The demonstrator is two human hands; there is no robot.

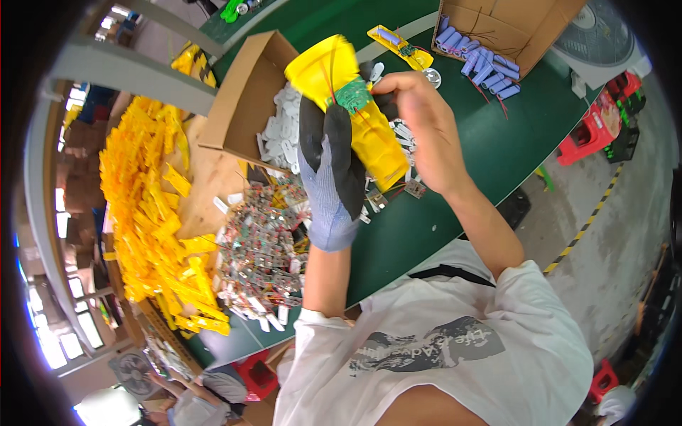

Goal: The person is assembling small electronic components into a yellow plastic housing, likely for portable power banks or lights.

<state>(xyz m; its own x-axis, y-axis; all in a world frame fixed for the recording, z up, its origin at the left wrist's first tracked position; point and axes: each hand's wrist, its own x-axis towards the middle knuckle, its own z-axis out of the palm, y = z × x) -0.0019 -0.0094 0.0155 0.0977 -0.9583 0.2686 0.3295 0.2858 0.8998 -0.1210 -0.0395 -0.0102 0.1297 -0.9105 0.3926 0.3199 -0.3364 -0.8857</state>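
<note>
A yellow plastic housing (381,155) is raised above the green table, tilted, with a wide end at upper left. My left hand (331,170), in a grey-and-black glove, is closed around it. A small green circuit board (353,95) with thin red wires lies across the middle of the housing. Bare and slightly blurred, my right hand (430,135) is at the board's right edge, its index finger and thumb bent inward. Whatever sits between those fingertips is hidden. Below the hands, loose circuit boards with wires (263,245) form a heap.
Yellow housings (145,206) are piled at left beside a cardboard box (245,96) of white plastic parts (283,128). Another housing (401,47) holding a purple cell lies at the far side. Purple battery cells (486,67) spill from a second box (529,32), near a fan (597,35).
</note>
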